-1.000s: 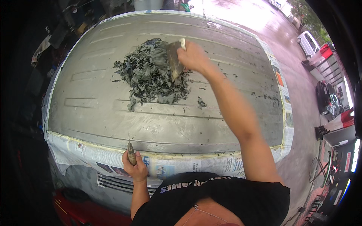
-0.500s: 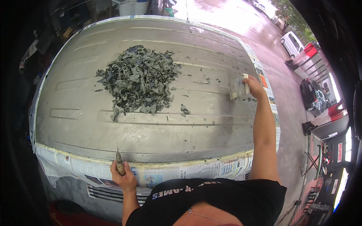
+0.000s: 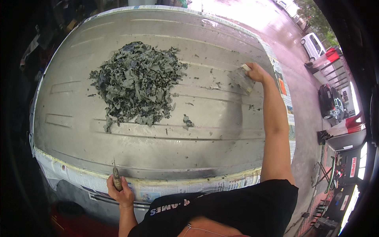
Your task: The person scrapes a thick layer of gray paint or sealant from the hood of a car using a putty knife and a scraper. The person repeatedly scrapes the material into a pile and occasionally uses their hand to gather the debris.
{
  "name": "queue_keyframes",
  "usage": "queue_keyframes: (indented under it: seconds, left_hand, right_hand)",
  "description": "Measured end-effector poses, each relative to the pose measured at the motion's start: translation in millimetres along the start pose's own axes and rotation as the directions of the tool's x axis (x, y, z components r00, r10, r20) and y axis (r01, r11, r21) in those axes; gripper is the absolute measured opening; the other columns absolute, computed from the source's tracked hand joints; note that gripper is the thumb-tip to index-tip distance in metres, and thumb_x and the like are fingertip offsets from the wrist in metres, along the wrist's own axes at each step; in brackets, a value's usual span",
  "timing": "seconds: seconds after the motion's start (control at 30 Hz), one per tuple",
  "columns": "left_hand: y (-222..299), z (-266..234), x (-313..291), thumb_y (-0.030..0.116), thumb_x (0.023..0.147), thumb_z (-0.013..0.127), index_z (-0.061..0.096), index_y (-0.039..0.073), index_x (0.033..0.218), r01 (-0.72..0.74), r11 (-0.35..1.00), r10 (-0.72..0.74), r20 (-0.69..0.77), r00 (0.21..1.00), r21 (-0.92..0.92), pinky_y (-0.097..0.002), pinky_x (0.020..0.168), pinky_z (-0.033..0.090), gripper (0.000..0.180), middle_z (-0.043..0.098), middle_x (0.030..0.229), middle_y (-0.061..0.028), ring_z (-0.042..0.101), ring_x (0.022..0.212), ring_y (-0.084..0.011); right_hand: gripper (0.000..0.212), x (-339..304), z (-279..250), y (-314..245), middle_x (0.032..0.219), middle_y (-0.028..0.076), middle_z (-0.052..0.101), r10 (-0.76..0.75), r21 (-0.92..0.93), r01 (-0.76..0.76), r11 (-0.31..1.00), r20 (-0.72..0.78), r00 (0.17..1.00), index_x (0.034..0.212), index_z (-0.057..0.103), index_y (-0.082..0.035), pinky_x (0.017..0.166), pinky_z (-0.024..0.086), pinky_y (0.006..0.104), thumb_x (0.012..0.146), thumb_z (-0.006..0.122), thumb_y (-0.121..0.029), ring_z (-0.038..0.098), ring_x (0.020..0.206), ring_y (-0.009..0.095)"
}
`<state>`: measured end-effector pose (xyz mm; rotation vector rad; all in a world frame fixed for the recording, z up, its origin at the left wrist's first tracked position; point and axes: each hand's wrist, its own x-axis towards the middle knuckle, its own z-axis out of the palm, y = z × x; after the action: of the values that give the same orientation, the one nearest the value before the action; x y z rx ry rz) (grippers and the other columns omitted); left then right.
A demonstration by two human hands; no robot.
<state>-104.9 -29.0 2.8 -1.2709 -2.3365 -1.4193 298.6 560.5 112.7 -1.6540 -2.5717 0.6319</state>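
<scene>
A broad grey roof of a vehicle fills most of the view, ribbed with long shallow grooves running left to right and edged all round with taped newspaper. Beyond it on the right lies wet pavement with parked cars. Near the middle of the roof, somewhat left of centre, sits the heap of grey-green peeled flakes, loosely mounded, with stray chips scattered to its right and below it. The right arm stretches far out across the panel, and the right hand is closed round the handle of a wide scraper, whose flat blade lies against the roof near the right edge, its broad face tilted down and towards the heap. The heap lies well to the left of this hand, across a stretch of mostly bare panel dotted with a few chips; the scraper's blade edge runs roughly crosswise to the line between hand and heap. The left hand rests at the near edge, on the newspaper, fist closed round a small pointed tool that stands upright. It is well apart from the heap too, though the heap lies straight ahead of it.
</scene>
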Motion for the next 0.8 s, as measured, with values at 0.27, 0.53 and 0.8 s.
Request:
queue_keyframes:
  seconds: [0.27, 0.53, 0.8]
  left_hand:
    - [-3.2, 1.6, -0.6, 0.003, 0.088, 0.069, 0.055, -0.006, 0.118, 0.038, 0.999, -0.038, 0.011, 0.999, -0.025, -0.0371, 0.075, 0.051, 0.034, 0.064, 0.098, -0.0201, 0.062, 0.082, -0.0313]
    - [-0.4, -1.6, 1.3, 0.003, 0.088, 0.07, 0.055, -0.007, 0.118, 0.012, 1.0, -0.012, -0.008, 1.0, -0.022, -0.0374, 0.076, 0.051, 0.035, 0.064, 0.098, -0.0206, 0.062, 0.083, -0.0312]
    - [-1.2, 1.0, 1.2, 0.001, 0.087, 0.069, 0.054, -0.006, 0.12, -0.002, 0.999, 0.004, 0.027, 1.0, -0.043, -0.037, 0.074, 0.051, 0.037, 0.064, 0.098, -0.0201, 0.062, 0.08, -0.0319]
  right_hand:
    - [0.042, 21.2, 39.2, -140.4, 0.111, 0.017, 0.07, -0.268, -0.008, 0.275, 0.961, 0.199, 0.943, 0.127, 0.062, -0.009, 0.091, 0.049, 0.0402, 0.085, 0.061, -0.009, 0.065, 0.105, 0.029]
    - [0.04, 20.1, 3.4, -183.9, 0.109, 0.021, 0.07, -0.374, 0.035, 0.372, 0.927, 0.115, 0.92, 0.124, 0.062, -0.006, 0.089, 0.051, 0.0421, 0.085, 0.062, -0.013, 0.067, 0.101, 0.031]
    - [0.033, -7.8, -3.7, -72.7, 0.094, 0.009, 0.071, 0.063, 0.074, -0.074, 0.994, 0.139, 0.988, 0.111, 0.068, -0.005, 0.081, 0.049, 0.0376, 0.08, 0.074, -0.012, 0.063, 0.086, 0.02]
